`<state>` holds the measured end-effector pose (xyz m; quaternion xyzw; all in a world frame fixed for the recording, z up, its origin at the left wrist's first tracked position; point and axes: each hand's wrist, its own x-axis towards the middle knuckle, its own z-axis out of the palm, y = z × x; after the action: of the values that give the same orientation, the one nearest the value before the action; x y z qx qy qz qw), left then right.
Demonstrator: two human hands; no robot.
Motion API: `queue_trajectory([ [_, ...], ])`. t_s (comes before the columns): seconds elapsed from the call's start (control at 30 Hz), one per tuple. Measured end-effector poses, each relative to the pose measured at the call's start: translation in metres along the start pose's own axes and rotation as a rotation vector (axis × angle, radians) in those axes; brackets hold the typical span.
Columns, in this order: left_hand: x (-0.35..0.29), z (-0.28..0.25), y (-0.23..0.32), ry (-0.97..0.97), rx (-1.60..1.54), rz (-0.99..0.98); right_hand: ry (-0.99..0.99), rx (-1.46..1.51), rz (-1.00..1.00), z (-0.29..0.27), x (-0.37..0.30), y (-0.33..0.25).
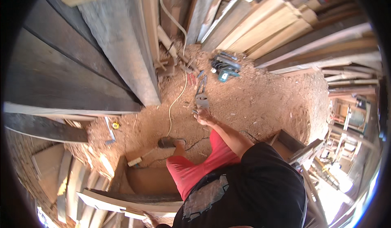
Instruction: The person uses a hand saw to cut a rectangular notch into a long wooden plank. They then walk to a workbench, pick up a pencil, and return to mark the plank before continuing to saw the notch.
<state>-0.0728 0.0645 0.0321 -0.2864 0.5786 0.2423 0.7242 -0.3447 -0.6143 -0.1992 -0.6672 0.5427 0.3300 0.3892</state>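
Note:
My right hand [205,116] reaches forward over the dirt floor, its fingers closed on a grey metal tool [202,101] with a dark opening in its body; its exact kind is hard to make out. Just beyond it lie dark long-handled tools [201,85] and small red-handled pieces [191,80]. At the lower edge, my left hand [150,220] is at the edge of a curved, pale-faced wooden board [110,202], its fingers curled over it and partly cut off from view.
A teal and black power tool [223,74] lies farther ahead. A pale cord [174,101] runs across the sawdust-covered floor [260,101]. Large timbers [118,36] lean at left, planks [264,28] at far right. A square [109,131] and yellow tape measure [115,125] lie left.

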Motion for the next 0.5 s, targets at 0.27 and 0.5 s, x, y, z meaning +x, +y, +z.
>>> queue_trajectory([
  [0.27, 0.031, -0.012, 0.007, 0.269, -1.276, -0.428, 0.283, 0.013, 0.066, 0.051, -0.147, 0.044],
  [0.5, 0.08, 0.039, 0.073, 0.931, -1.041, -0.917, 0.01, -0.245, -0.265, 0.042, -0.174, -0.085],
])
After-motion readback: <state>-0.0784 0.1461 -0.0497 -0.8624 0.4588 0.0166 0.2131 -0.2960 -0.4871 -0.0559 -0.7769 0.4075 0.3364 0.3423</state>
